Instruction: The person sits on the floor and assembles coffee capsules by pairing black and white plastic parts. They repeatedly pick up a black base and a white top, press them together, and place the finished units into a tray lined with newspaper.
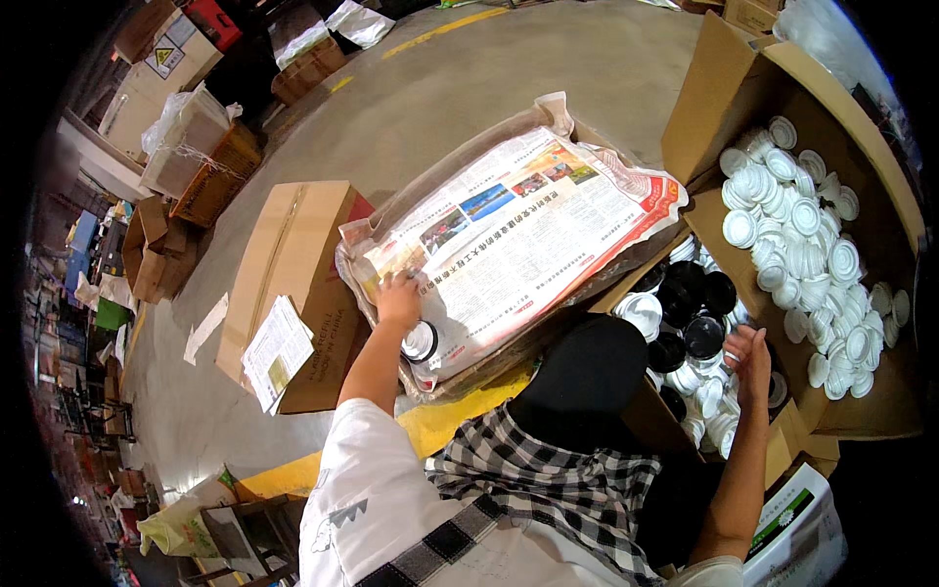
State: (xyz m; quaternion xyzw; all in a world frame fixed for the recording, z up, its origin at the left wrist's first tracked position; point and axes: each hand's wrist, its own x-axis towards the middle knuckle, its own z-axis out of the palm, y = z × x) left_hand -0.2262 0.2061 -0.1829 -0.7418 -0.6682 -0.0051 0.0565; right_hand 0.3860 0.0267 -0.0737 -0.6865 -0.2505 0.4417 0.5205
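Observation:
My left hand (pixel 399 299) rests on the left part of a newspaper sheet (pixel 509 254), its fingers apart. The newspaper lies over a wide, shallow box lined with clear plastic. Just below that hand is a round white lid with a black rim (pixel 420 341), close to my wrist. To the right, my right hand (pixel 750 360) hovers at the right side of an open carton of mixed lids. Its fingers are loosely bent and apart, with nothing visible in them. Black lids (pixel 705 336) and white lids (pixel 641 315) lie jumbled in that carton.
A large open carton (pixel 729 108) on the right holds a heap of white round lids (pixel 807 235). On the left stands a closed carton (pixel 279 254) with paper sheets (pixel 278 350) against it. A yellow line (pixel 293 476) crosses the floor. An orange crate (pixel 217 176) sits farther back.

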